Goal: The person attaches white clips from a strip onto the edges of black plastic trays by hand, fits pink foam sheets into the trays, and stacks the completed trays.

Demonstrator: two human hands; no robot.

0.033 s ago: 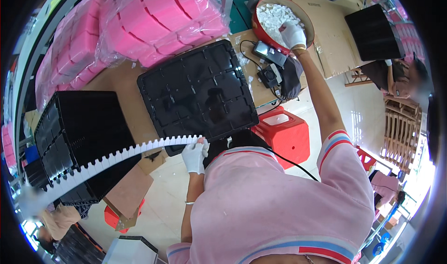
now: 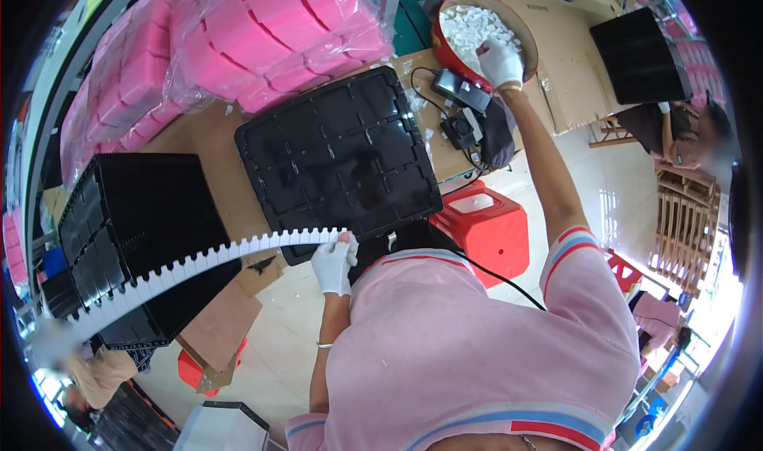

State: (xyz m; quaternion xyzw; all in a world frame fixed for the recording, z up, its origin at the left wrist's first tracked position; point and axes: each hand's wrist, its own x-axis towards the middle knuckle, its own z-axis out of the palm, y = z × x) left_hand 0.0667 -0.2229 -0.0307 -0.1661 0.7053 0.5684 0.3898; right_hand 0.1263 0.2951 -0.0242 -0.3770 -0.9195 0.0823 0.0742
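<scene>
My left hand (image 2: pixel 334 265), in a white glove with bare fingertips, grips one end of a long white notched strip (image 2: pixel 195 268). The strip curves away to the left, past a stack of black trays. Over the near rim of a red round basin (image 2: pixel 528 44) reaches my gloved right hand (image 2: pixel 501 64), its fingers bent together at the small white pieces (image 2: pixel 475 27) inside. What those fingers hold, if anything, is hidden. Between my hands lies a black moulded plastic tray (image 2: pixel 338 153) with shallow compartments, its near edge close to my left hand.
Pink blocks wrapped in clear film (image 2: pixel 262 34) are piled at the far left, behind the black tray stack (image 2: pixel 159 212). Beside the basin sit a black device with cables (image 2: pixel 461 92) and a dark cloth (image 2: pixel 497 137). A red stool (image 2: pixel 497 232) stands below. Other people are farther off.
</scene>
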